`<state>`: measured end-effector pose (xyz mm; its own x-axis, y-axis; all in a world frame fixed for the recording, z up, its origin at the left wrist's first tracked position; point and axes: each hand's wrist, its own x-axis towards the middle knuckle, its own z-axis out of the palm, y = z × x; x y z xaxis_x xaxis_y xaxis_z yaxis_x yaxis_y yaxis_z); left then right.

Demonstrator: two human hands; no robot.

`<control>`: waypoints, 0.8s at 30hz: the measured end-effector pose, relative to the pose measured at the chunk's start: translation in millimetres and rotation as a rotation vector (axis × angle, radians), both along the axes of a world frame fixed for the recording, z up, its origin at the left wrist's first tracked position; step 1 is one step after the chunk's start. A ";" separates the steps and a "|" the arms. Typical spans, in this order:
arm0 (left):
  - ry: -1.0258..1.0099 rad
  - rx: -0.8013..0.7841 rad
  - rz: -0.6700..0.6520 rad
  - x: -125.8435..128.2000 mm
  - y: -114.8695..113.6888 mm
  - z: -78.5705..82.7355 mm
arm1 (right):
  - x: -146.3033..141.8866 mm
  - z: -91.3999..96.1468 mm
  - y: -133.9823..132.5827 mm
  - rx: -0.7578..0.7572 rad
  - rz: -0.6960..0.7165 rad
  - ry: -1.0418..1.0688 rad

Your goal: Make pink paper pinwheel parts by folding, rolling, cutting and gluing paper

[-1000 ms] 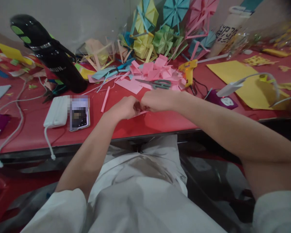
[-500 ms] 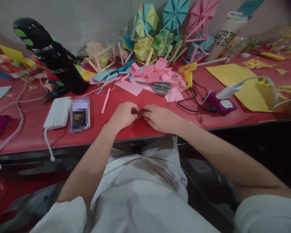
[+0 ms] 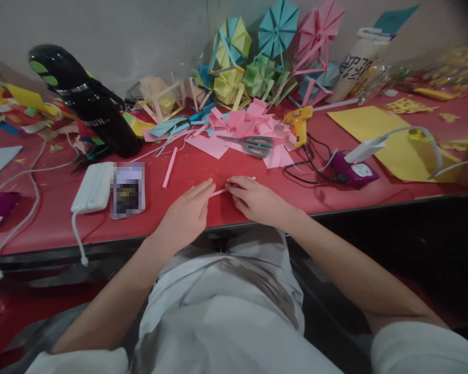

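Note:
My left hand (image 3: 187, 213) lies flat on the red table (image 3: 257, 171) near its front edge, fingers stretched out, fingertips on the end of a thin pink paper strip (image 3: 220, 191). My right hand (image 3: 253, 200) rests just to the right, its fingers pinched on the same strip. The strip lies on the table between both hands. A pile of pink folded paper pieces (image 3: 249, 124) and grey-handled scissors (image 3: 253, 144) sit just beyond the hands.
A black bottle (image 3: 86, 104) lies at the back left. A white power bank (image 3: 91, 187) and a phone (image 3: 128, 189) are left of my hands. A yellow glue gun (image 3: 298, 122), purple socket (image 3: 353, 169), yellow sheet (image 3: 378, 130) and paper pinwheels (image 3: 257, 57) stand behind and right.
Both hands have drawn back toward the table's front edge. The left hand has gone from a closed fist to flat fingers, and the pink strip now shows between the hands.

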<state>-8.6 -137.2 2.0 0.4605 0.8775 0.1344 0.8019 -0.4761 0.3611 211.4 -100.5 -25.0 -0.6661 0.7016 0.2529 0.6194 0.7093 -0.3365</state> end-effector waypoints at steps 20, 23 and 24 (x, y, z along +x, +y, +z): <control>0.222 0.149 -0.002 21.9 -30.4 -29.8 | -3.6 -11.1 -12.1 0.035 -0.053 0.029; 0.228 0.158 0.005 21.4 -30.5 -31.2 | -4.4 -10.5 -15.6 0.020 -0.064 0.025; 0.229 0.162 0.004 21.1 -30.5 -31.8 | -3.8 -9.6 -15.8 0.010 -0.076 0.024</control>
<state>12.5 -167.6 -29.7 0.4920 0.8546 0.1660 0.8556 -0.5099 0.0893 207.6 -116.3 -34.5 -0.6045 0.7475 0.2753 0.6638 0.6638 -0.3447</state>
